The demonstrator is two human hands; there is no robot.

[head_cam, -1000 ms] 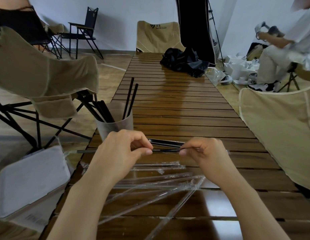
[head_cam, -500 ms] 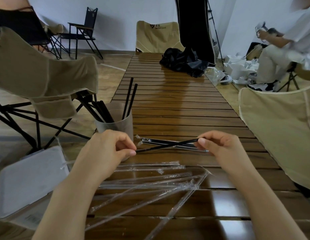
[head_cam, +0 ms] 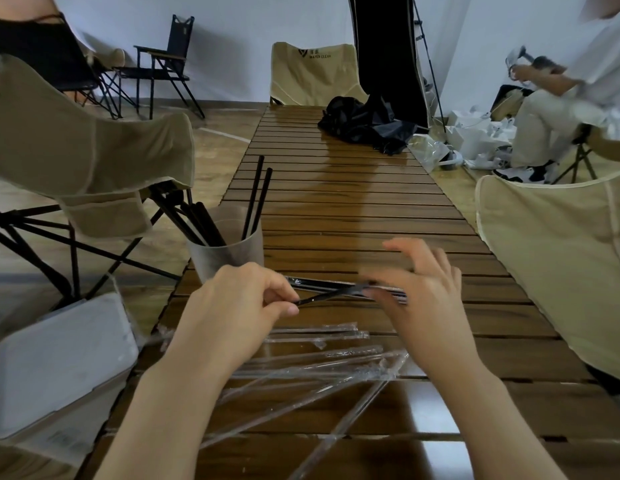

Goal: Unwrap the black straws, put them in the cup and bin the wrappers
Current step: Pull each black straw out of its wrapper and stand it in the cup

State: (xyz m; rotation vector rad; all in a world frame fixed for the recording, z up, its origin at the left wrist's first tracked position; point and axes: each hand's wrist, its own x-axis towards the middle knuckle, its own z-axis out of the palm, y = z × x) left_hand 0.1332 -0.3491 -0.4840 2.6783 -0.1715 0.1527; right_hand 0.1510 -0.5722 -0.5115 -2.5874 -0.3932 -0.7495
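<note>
Head view, the only one supplied: we found the left hand (head_cam: 232, 313) with its fingers (head_cam: 284, 308) pinching one end of a bare black straw (head_cam: 331, 295), which ran rightward just above the slatted tabletop (head_cam: 353, 216). The right hand (head_cam: 426, 306) was blurred beside the straw's far end, fingers spread and fairly straight; it appeared released, though we could not tell whether it touched the straw. Behind the held straw lay a small bundle of wrapped straws (head_cam: 388, 295) on the tabletop; blur prevented a count, and we judged two or three. The cup (head_cam: 227, 252) stood at the left edge of the tabletop, just beyond the left hand, with two straws standing upright and a further dark cluster leaning left, about three, not separable from the chair frame behind. Clear wrappers (head_cam: 319, 367) lay scattered between the forearms; we counted roughly seven, overlapping. One white lidded bin (head_cam: 55, 362) sat below the tabletop's left edge. In our judgement the risks were these: a one-ended pinch could let the straw swing or drop on its way to the cup; the cup, so near the edge, could be knocked off by a careless insertion; and the loose wrappers could slide to the floor if brushed by a forearm.
</note>
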